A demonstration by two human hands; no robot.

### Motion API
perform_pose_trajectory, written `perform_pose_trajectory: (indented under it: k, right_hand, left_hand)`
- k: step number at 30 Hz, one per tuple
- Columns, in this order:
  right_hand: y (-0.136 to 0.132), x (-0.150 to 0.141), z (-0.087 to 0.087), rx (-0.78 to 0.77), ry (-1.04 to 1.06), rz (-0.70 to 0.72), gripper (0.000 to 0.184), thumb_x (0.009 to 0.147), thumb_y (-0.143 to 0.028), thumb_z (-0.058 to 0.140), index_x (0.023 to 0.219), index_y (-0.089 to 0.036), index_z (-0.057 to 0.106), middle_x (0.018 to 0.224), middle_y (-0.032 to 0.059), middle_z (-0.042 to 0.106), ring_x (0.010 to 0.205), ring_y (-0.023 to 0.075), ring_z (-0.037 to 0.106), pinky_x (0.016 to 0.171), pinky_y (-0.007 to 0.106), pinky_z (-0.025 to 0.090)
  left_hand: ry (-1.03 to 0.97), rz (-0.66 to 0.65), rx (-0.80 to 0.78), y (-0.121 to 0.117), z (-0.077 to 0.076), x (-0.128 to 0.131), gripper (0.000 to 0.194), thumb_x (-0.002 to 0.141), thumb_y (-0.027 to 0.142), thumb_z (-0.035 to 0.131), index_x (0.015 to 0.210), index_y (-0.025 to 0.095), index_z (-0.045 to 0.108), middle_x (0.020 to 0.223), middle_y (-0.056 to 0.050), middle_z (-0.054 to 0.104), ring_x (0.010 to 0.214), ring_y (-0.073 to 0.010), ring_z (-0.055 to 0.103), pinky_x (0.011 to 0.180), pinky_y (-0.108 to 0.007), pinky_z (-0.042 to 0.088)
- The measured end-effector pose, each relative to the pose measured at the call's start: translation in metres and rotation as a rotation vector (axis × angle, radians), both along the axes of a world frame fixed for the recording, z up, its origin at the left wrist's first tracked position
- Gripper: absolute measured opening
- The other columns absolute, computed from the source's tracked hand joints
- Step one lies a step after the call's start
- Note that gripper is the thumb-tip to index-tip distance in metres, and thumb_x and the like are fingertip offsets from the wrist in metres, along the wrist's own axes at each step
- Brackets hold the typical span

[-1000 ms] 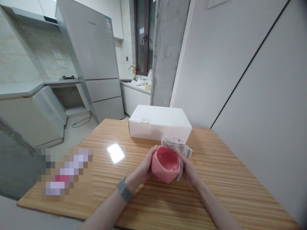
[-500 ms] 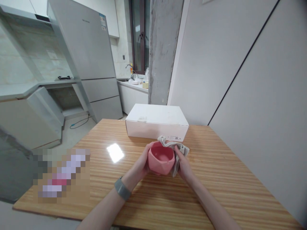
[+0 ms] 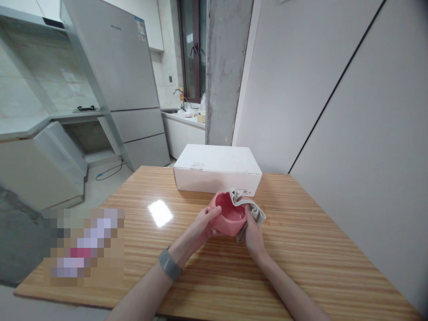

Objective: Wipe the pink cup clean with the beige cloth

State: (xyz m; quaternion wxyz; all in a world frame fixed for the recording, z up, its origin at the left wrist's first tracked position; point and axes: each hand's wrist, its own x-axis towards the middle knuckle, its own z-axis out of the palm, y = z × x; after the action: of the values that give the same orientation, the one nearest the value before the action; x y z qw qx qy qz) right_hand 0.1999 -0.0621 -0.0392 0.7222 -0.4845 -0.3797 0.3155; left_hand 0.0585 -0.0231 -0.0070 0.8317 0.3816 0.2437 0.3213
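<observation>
Head view: the pink bowl (image 3: 229, 222) tilts rightward, its mouth facing up.

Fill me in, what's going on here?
Someone's left hand grips a pink faceted bowl, thumb over the rim. Their right hand holds a light gray cloth against the bowl's right side, with part of it lying over the rim. Beyond the bowl, a closed white box sits on the wood-grain table.
</observation>
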Motion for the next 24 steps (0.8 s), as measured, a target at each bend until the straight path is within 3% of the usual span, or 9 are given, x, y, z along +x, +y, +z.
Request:
perform_pose_trajectory:
  k: [3,6,8,14,19,24]
  right_hand:
    - [-0.001,0.005,0.008,-0.049,0.089,0.016,0.04,0.084,-0.052,0.058,0.109,-0.021,0.065,0.107,0.004,0.07,0.11,0.0256,0.061,0.096,0.038,0.049]
    - [-0.002,0.005,0.015,-0.057,0.181,0.201,0.039,0.085,-0.054,0.055,0.104,-0.021,0.068,0.103,0.0045,0.072,0.102,0.0273,0.065,0.09,0.041,0.053]
    - [-0.001,0.003,0.017,-0.068,0.244,0.294,0.039,0.084,-0.054,0.056,0.101,-0.022,0.069,0.099,0.005,0.073,0.096,0.0283,0.067,0.086,0.043,0.054]
    - [0.003,0.002,0.011,-0.041,0.208,0.201,0.038,0.077,-0.055,0.064,0.096,-0.022,0.069,0.101,0.004,0.072,0.103,0.0275,0.064,0.093,0.042,0.05]
    - [0.002,0.003,0.005,-0.004,-0.009,0.01,0.041,0.082,-0.055,0.058,0.106,-0.023,0.066,0.1,0.0035,0.071,0.107,0.025,0.061,0.098,0.039,0.046]
    - [0.001,0.004,0.004,0.041,-0.078,-0.086,0.043,0.084,-0.054,0.055,0.112,-0.022,0.063,0.105,0.0052,0.07,0.11,0.0248,0.059,0.097,0.039,0.046]
  left_hand:
    - [0.069,-0.054,-0.075,0.006,-0.001,-0.005,0.057,0.085,0.06,0.045,0.117,0.016,0.063,0.104,-0.011,0.071,0.086,-0.0236,0.068,0.058,-0.027,0.055]
    - [0.133,-0.151,-0.114,0.009,0.002,-0.011,0.063,0.084,0.065,0.041,0.116,0.015,0.064,0.074,-0.008,0.073,0.057,-0.0186,0.066,0.043,-0.023,0.05]
    - [0.155,-0.196,-0.105,0.009,0.002,-0.013,0.064,0.083,0.066,0.043,0.118,0.016,0.062,0.071,-0.007,0.072,0.054,-0.0187,0.065,0.041,-0.024,0.049]
    - [0.158,-0.003,-0.138,0.012,-0.007,-0.007,0.055,0.082,0.061,0.05,0.11,0.016,0.067,0.093,-0.008,0.074,0.072,-0.0187,0.068,0.057,-0.023,0.052]
    - [0.064,0.005,-0.101,0.007,-0.005,-0.001,0.05,0.086,0.053,0.048,0.12,0.019,0.061,0.113,-0.009,0.068,0.091,-0.0236,0.067,0.061,-0.029,0.055]
    - [-0.14,0.013,-0.013,-0.005,0.001,0.002,0.041,0.084,0.03,0.06,0.122,0.015,0.059,0.123,-0.012,0.063,0.116,-0.0252,0.057,0.094,-0.034,0.048]
